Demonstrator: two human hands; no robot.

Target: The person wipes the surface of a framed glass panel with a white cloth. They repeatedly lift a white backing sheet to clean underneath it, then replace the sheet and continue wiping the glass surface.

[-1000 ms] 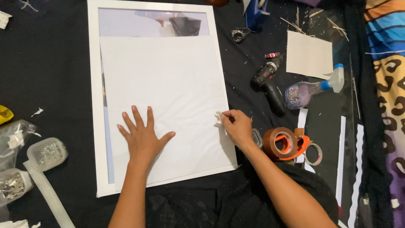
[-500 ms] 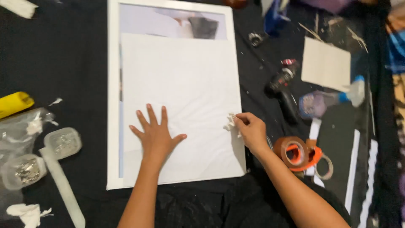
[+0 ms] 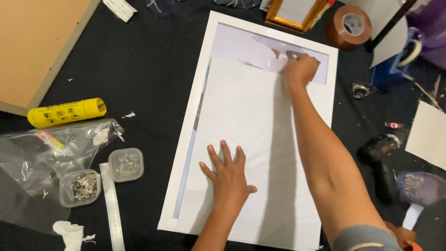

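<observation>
You are looking down on a black cloth surface flecked with small white scraps. A tan board with a pale edge lies across its upper left corner. A gold picture frame sits at the top edge. Even light falls from above, casting soft shadows.

Left hand flat on white sheet; right hand at top edge.
</observation>
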